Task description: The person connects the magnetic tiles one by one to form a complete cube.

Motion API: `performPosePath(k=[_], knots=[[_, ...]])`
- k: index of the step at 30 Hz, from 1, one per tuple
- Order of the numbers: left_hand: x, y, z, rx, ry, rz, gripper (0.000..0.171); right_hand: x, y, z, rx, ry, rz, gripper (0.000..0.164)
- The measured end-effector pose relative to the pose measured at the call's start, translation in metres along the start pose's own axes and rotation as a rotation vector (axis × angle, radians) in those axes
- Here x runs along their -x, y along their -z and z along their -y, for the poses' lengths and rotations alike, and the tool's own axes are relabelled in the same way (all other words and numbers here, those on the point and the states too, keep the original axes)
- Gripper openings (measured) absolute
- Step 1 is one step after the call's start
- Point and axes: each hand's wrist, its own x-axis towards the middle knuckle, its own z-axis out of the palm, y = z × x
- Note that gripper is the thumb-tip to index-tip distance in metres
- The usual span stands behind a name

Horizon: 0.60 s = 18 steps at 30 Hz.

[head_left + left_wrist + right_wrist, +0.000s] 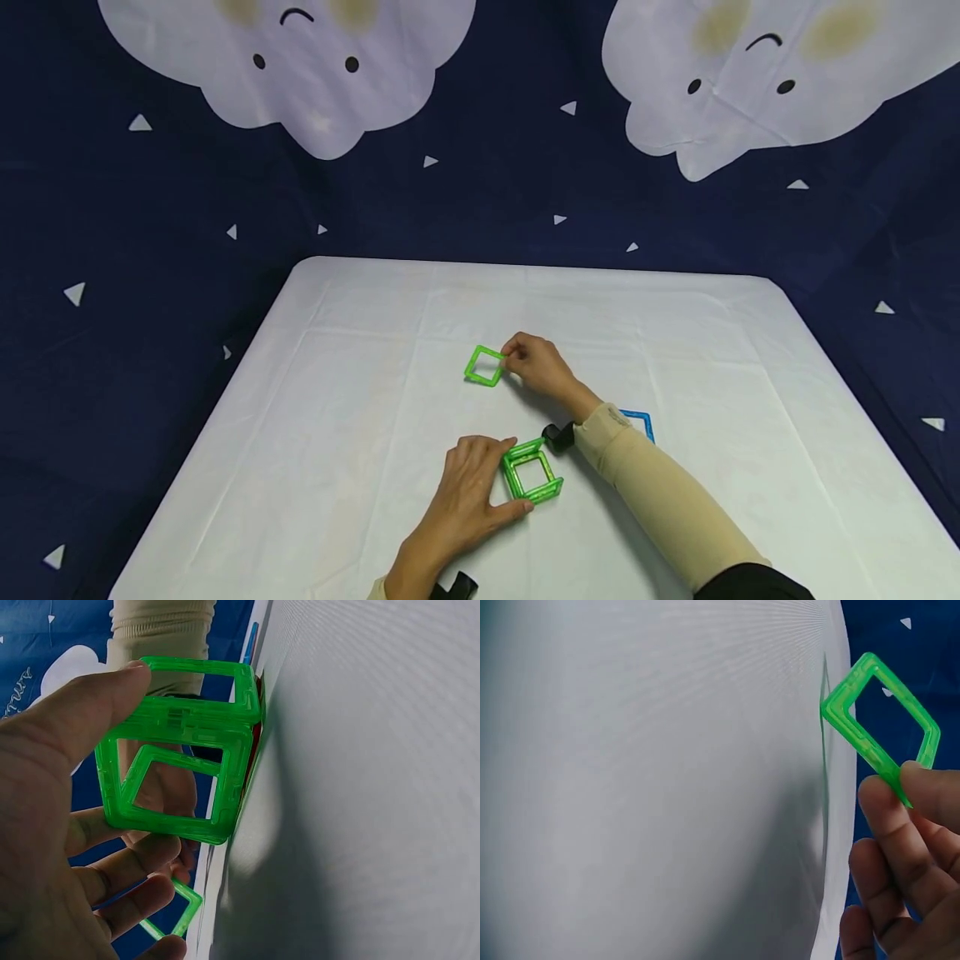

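The right hand (pixel 542 365) pinches the square (pixel 471 364) near one corner, thumb against forefinger. The square lies just left of that hand, tilted rather than flat. Its sides look alike in length; its longest line is the diagonal, which runs from the pinched corner away from the fingertips, leftward and a little toward the person. Whether its lower edge touches the table (pixel 337 400), I cannot tell.

The left hand (pixel 468 487) is clamped on the box (pixel 546 490), thumb on the near side, fingers on the far side. The box sits just right of that palm, its base opening facing up, panels rising at the near and far edges. A red strip (pixel 253 750) shows along its table side.

Right of the right hand, the blue piece (pixel 650 425) pokes from behind the sleeve (pixel 660 500).

The table wears a creased white cover. Beyond both hands hangs a navy backdrop (pixel 487 200) printed with upside-down clouds (pixel 322 100) and small pale triangles (pixel 140 124).
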Motion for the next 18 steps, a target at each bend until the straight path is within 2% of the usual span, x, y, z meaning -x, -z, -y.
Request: performPosePath(k=[9, 18], knots=[[-0.001, -0.002, 0.001, -0.003, -0.011, -0.021, 0.074, 0.021, 0.016, -0.005, -0.113, -0.045, -0.109, 0.014], [-0.001, 0.0, 0.0, 0.004, 0.008, -0.01, 0.074, 0.051, 0.033, -0.008, -0.154, -0.068, -0.218, 0.017]])
